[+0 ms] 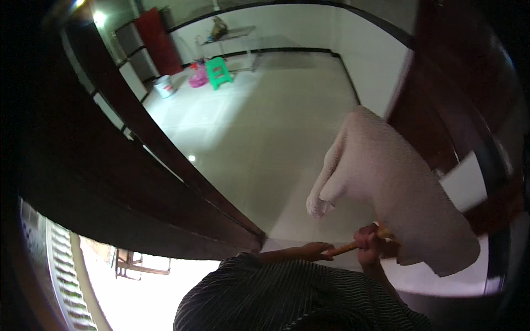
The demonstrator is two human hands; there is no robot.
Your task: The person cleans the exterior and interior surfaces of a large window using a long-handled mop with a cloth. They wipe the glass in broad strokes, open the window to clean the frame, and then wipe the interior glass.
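Note:
My left hand [319, 250] grips the near end of an orange-brown stick [345, 249], which looks like a wooden handle. Farther along the same stick, my right hand [367, 242] is closed around it. A large pale pinkish towel-like cloth [397, 178] is draped over the far part of the stick, just beyond my right hand. Its folded corner hangs down to the left, above the tiled floor. The cloth hides the stick's far end, so I cannot tell what is under it.
A dark wooden door frame [198, 198] rises close on my left, with dark red-brown door panels [439, 103] on the right. Across the tiled floor [273, 136] stand a green plastic stool [218, 73], a white bucket [164, 87] and a table [238, 33]. Behind me is a wooden chair [140, 265].

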